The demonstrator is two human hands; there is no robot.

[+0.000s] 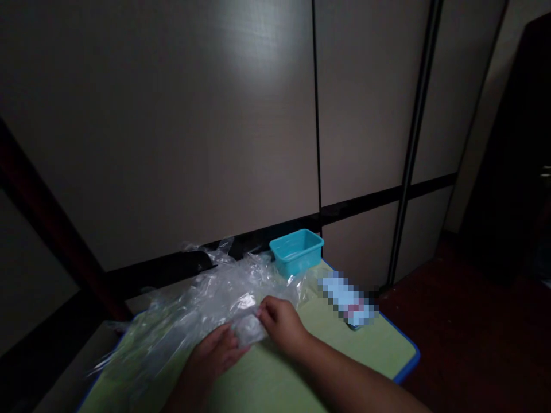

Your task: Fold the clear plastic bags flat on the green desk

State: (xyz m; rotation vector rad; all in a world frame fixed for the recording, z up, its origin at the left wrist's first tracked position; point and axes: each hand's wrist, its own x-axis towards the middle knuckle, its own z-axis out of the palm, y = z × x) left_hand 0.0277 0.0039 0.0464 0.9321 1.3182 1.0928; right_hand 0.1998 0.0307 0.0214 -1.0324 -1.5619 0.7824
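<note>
Between my two hands is a small clear plastic packet, held just above the table; what it contains is too blurred to make out. My left hand grips its left side, fingers closed around the edge. At its upper right corner, my right hand pinches the plastic between thumb and fingers. Directly beyond both hands spreads a loose heap of crinkled clear plastic bags, covering the left and back of the table.
The light green table has a blue edge. A turquoise plastic basket stands at its back. On the right lies a flat, pixelated object. Wardrobe panels rise behind the table, and dark red floor shows at the right.
</note>
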